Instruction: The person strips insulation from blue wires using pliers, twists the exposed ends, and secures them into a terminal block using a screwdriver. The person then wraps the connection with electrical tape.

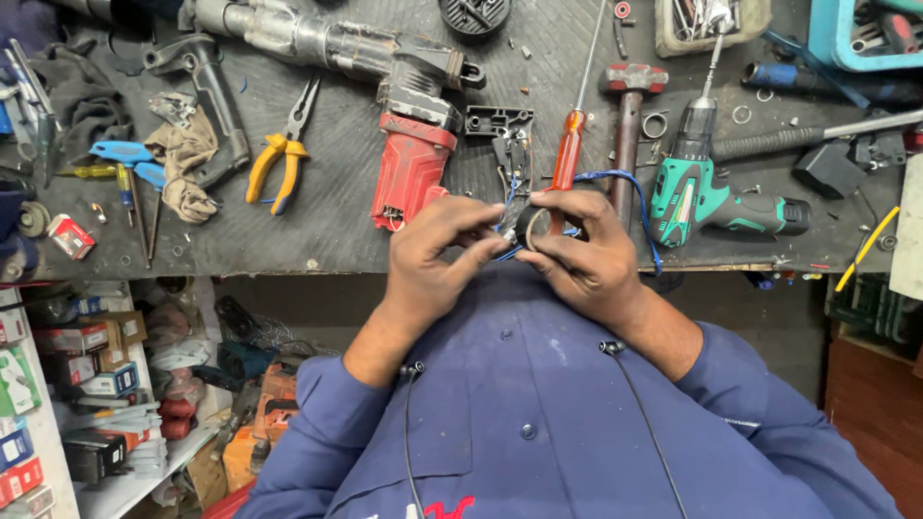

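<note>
From the head camera looking down, I held a small black roll of tape (535,227) just off the near edge of the dark, scuffed table (317,240), close to my chest so that I could see the work and keep it steady. The fingers of my right hand (586,255) were curled round the roll, the thumb and forefinger pinching its rim, while the fingers of my left hand (437,255) were pressed together on the thin blue wire (620,178) and whatever small part sat beside the roll; I could not tell exactly what lay under them. The wire looped up over my right hand and back down toward the table edge, slack enough to leave me room. Just beyond my hands lay the red and grey power tool body (413,144), its handle opened, with a black switch block (500,123) beside it, near enough to reach. The orange-handled screwdriver (572,135) and the hammer with a red head (630,106) rested alongside, the green cordless drill (711,197) to the right, and the yellow-handled pliers (279,159) well off to the left.
</note>
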Tool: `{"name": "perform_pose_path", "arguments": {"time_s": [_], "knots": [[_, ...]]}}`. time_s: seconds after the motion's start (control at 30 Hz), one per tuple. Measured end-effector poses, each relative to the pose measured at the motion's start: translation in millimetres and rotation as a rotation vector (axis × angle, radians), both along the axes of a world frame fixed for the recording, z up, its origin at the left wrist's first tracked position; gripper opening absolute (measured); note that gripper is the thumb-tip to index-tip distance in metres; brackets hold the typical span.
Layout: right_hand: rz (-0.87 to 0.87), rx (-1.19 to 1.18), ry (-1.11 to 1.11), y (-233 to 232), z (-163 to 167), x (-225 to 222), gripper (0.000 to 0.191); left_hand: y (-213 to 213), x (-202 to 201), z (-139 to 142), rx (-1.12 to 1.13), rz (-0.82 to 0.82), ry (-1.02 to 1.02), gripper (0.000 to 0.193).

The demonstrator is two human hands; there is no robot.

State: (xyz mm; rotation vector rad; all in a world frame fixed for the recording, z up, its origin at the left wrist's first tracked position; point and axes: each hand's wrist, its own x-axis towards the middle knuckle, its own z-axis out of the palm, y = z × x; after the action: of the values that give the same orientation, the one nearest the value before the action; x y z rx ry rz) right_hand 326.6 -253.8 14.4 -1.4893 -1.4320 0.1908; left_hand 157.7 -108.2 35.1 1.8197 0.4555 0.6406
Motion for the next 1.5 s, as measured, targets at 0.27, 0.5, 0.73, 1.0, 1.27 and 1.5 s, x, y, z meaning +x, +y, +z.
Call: {"name": "perform_pose_path", "arguments": {"time_s": [0.27, 0.5, 0.73, 1.0, 1.27, 1.5], "knots": [[-0.010, -0.015, -0.119, 1.2, 3.8, -2.1, 0.026, -12.2, 8.5, 9.8, 0.364, 0.053, -0.017, 0.019], [0.006, -0.054, -0.042, 1.0, -3.6, -11.5, 0.025, -9.2, 5.7, -3.7, 0.390, -0.021, 0.166, 0.024], [0.031, -0.375, 0.636, 6.2, -22.6, -14.0, 0.016, 1.4, -2.3, -33.3, -0.136, -0.022, 0.167, 0.011], [-0.071, -0.316, 0.758, 21.8, -14.8, -25.6, 0.013, 2.5, -11.9, -42.0, -0.726, -0.011, 0.101, 0.024], [-0.172, -0.174, 0.156, 37.6, 32.0, -44.1, 0.021, 12.3, -10.2, -19.4, -0.719, 0.056, -0.117, 0.024], [0.104, -0.250, 0.007, 40.6, 52.0, -19.4, 0.021, 56.5, -23.6, 6.4, 0.072, -0.295, 0.041, 0.003]]}}
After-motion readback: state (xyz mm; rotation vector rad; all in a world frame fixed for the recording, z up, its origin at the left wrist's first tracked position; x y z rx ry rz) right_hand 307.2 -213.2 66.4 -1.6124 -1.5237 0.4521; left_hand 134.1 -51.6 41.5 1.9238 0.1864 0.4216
